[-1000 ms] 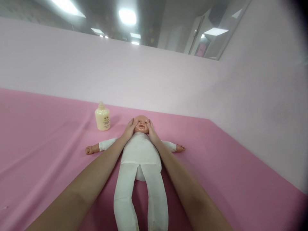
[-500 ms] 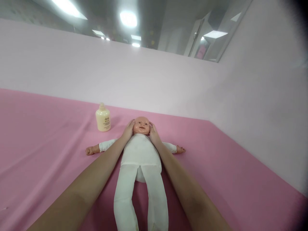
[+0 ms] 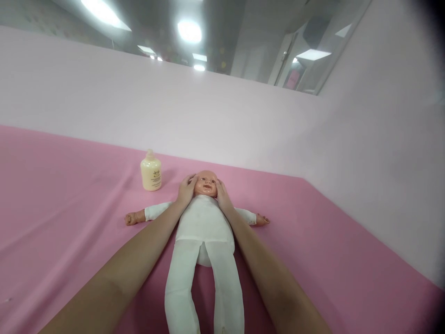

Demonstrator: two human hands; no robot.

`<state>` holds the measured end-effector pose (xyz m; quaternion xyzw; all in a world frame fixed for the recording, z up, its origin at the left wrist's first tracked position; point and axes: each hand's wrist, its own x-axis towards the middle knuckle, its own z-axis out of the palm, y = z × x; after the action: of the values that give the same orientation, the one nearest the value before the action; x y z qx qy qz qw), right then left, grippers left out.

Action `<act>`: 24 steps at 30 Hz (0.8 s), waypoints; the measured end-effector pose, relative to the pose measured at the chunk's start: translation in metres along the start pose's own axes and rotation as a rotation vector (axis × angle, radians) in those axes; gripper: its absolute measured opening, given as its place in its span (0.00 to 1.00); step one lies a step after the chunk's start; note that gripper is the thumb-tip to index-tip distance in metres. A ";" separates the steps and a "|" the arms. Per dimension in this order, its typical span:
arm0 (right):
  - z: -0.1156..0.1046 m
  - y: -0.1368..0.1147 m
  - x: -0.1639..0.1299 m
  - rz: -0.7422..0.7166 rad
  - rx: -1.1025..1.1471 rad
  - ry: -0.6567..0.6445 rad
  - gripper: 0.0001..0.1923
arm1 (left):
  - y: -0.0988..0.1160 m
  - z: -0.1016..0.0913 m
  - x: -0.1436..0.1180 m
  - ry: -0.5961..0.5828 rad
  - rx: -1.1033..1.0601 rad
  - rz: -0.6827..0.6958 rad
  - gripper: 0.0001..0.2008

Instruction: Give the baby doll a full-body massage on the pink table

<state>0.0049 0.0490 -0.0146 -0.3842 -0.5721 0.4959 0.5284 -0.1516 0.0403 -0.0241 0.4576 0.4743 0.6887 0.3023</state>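
A baby doll [image 3: 203,227] in a white bodysuit lies on its back on the pink cloth, arms spread and legs toward me. My left hand [image 3: 186,189] cups the left side of the doll's head [image 3: 206,183]. My right hand [image 3: 222,195] presses against the other side of the head, fingers along the cheek. Both forearms run alongside the doll's body.
A cream-coloured lotion bottle [image 3: 150,171] stands upright just left of the doll's head. The pink cloth [image 3: 62,199] covers the whole surface. Pale pink walls [image 3: 375,153] close it off at the back and right.
My hands have slid slightly on the doll's head, the fingers shifting up along its sides. The view has tilted a little; doll and bottle stay in place.
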 end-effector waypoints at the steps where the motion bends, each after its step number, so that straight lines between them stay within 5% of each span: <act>1: 0.001 -0.002 -0.001 0.017 0.006 -0.010 0.28 | 0.002 0.000 -0.002 -0.007 0.026 0.003 0.20; 11: -0.004 -0.012 -0.007 0.003 -0.178 -0.082 0.36 | 0.024 0.003 -0.016 -0.184 0.277 0.089 0.34; 24: -0.003 -0.007 -0.004 -0.023 -0.181 -0.086 0.36 | 0.020 0.004 -0.016 -0.197 0.254 0.061 0.32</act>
<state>0.0094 0.0440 -0.0087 -0.4022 -0.6411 0.4522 0.4720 -0.1410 0.0206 -0.0110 0.5715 0.5114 0.5841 0.2659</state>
